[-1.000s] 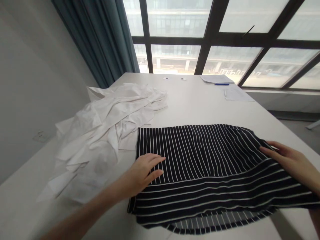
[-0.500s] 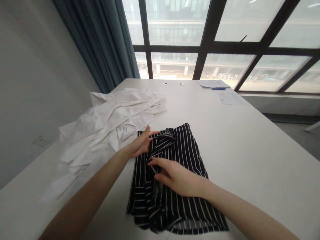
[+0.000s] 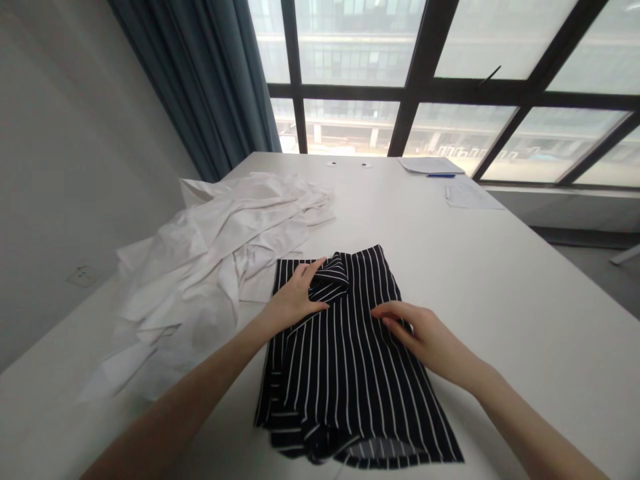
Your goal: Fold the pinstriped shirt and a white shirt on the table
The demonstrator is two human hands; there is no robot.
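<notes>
A black garment with white stripes (image 3: pixel 340 353) lies folded in front of me, with a twisted, collar-like fold (image 3: pixel 333 280) near its far edge. My left hand (image 3: pixel 297 297) rests on its upper left part, thumb and fingers spread around that fold. On the right side of the cloth is my right hand (image 3: pixel 420 333), fingers loosely bent and the thumb slightly apart from them, with nothing visible gripped. The near edge of the garment is bunched at the left and gapes at the right.
A heap of white cloth (image 3: pixel 220 247) covers the left of the white table (image 3: pixel 500 300). Papers (image 3: pixel 430 165) and a blue pen (image 3: pixel 441 176) lie at the far right, two small white items near the far edge. Beyond are a blue curtain (image 3: pixel 210 80) and windows.
My right hand has moved right, from the middle to the garment's right side. The front layer now lies flatter across the middle. My left hand has shifted slightly right onto the fold.
</notes>
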